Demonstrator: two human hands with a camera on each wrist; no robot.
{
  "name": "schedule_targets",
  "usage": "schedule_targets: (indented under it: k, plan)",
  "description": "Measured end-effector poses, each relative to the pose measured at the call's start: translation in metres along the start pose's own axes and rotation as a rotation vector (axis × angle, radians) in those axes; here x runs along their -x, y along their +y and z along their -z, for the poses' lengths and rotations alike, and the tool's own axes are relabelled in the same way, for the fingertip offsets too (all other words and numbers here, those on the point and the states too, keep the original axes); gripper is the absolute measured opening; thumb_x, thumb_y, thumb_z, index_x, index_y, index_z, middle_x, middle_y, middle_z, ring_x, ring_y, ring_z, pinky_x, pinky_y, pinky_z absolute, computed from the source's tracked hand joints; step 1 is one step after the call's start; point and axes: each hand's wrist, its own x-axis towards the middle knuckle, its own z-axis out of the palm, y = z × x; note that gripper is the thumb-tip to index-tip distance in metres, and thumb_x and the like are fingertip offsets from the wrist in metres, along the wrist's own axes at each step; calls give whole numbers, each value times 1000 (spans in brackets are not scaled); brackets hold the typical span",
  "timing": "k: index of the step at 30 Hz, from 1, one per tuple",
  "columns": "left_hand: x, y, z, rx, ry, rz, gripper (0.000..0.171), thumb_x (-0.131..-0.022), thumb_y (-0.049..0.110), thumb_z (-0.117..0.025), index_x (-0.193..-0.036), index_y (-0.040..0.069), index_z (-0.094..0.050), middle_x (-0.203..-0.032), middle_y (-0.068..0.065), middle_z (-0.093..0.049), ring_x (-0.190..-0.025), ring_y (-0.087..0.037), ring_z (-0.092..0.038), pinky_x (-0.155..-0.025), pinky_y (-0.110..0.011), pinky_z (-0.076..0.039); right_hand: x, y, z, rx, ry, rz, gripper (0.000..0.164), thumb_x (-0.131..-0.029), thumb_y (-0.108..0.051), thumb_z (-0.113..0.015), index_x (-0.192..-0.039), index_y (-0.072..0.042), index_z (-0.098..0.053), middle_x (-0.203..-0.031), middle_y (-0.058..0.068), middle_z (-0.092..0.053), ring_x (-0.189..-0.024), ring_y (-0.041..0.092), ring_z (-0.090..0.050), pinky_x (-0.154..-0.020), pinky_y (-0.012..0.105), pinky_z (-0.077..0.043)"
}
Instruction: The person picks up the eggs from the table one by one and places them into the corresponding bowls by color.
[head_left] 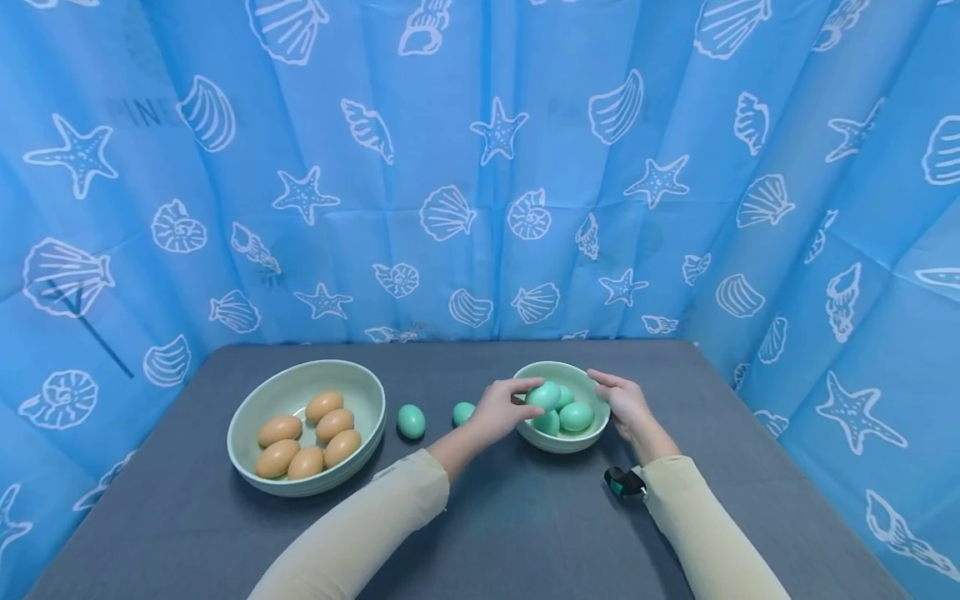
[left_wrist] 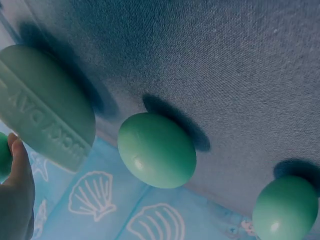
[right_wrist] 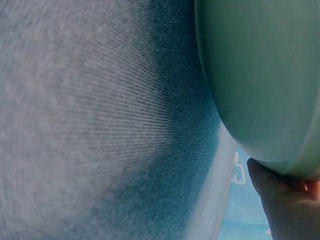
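Observation:
My left hand pinches a green egg between thumb and fingers at the left side of the small pale green bowl. Other green eggs lie inside that bowl. On the bowl's right, my right hand holds the rim; its thumb shows against the bowl wall in the right wrist view. Raised lettering runs along the bowl's side in the left wrist view. Two green eggs rest on the table left of my left hand: one egg in full sight, another partly covered by my wrist.
A larger pale green bowl with several brown eggs stands on the left of the grey table. A black strap-like item is by my right cuff. Behind the table hangs a blue shell-patterned curtain.

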Motion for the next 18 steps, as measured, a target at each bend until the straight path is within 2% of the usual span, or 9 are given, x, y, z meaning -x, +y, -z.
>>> schedule_targets:
  k: [4,9,18]
  plan:
    - [-6,-1,-4,-15,-29,-21,45,-89,7,-70,-133,5,-60,-130,-12,-61,-105,-30,-64,-79,-31,-54,-1,0,-1,-6,-1,3,46,-103,-1,-36,-149,-1,-34,-157,23,-19,-143,39,-18,-112,48,-25]
    - [-10,0,-8,-16,-78,-15,43,-89,6,-71,-131,7,-62,-129,-11,-62,-105,-29,-64,-79,-31,-55,-1,0,-1,14,12,1,45,-103,-2,-37,-149,-2,-36,-156,23,-21,-143,39,-20,-111,48,-27]
    - [-19,-1,-16,-70,-189,-46,43,-89,4,-70,-131,3,-61,-132,-10,-60,-111,-24,-61,-87,-30,-51,-1,0,-2,32,3,16,45,-103,-3,-36,-149,-2,-36,-156,24,-22,-142,39,-23,-110,48,-30]
